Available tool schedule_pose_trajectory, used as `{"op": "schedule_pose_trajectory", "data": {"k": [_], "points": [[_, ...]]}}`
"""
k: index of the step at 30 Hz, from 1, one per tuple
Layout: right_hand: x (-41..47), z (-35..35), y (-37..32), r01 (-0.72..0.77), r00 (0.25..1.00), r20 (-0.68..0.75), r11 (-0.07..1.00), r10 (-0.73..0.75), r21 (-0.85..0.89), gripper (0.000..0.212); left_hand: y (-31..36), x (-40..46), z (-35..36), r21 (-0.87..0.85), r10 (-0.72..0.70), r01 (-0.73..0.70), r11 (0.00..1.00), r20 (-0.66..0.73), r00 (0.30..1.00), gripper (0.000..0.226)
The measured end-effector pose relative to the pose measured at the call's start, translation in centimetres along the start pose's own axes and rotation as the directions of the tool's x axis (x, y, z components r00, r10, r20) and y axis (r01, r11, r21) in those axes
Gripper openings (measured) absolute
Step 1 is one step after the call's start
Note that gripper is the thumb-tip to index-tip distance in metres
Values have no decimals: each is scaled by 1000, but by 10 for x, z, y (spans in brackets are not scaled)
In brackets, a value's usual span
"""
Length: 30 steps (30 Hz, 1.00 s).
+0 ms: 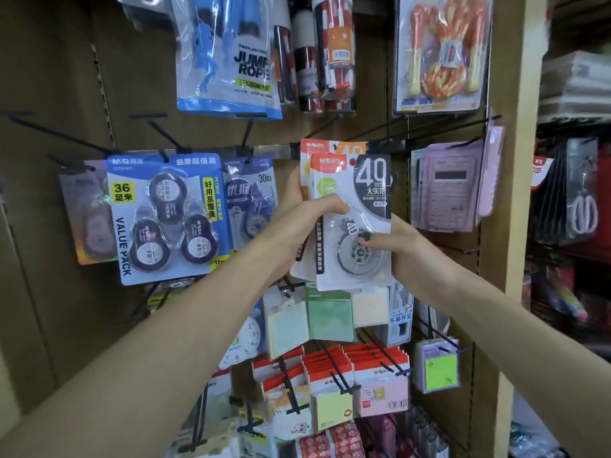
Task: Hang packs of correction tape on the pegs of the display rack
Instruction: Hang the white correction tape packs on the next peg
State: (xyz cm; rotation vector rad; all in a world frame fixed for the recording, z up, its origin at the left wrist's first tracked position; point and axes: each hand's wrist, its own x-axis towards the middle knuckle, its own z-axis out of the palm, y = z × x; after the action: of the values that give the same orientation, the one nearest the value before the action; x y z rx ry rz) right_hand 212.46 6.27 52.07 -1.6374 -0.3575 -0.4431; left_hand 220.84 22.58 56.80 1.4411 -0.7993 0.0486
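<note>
Bare pegs (59,135) at upper left leave room; hanging value pack (168,219) and calculator (446,193) flank the centre.

Soft, even indoor light falls from above and in front, leaving the brown board back of the display rack (66,77) dim and muddy at the left. Glare streaks the clear plastic blister of the grey correction tape pack marked 40 (358,226) and the glossy blue jump rope bag (224,54). Thin black metal pegs (59,133) cast faint shadows on the board. Wide-angle distortion bows the pale wooden upright (519,160). The red and black goods at the far right edge (575,193) are blurred, and the bottom corners smear.
</note>
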Motion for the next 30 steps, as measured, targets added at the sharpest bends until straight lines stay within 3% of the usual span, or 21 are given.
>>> {"op": "schedule_pose_trajectory", "data": {"k": [21,30], "points": [[5,2,7,71,996,-56,989,-64,132,54,-1,13,-7,88,28,-32,996,47,998,82],[17,3,-8,-70,997,-26,983,76,170,33,-6,24,-5,166,-43,50,985,-46,998,92]]}}
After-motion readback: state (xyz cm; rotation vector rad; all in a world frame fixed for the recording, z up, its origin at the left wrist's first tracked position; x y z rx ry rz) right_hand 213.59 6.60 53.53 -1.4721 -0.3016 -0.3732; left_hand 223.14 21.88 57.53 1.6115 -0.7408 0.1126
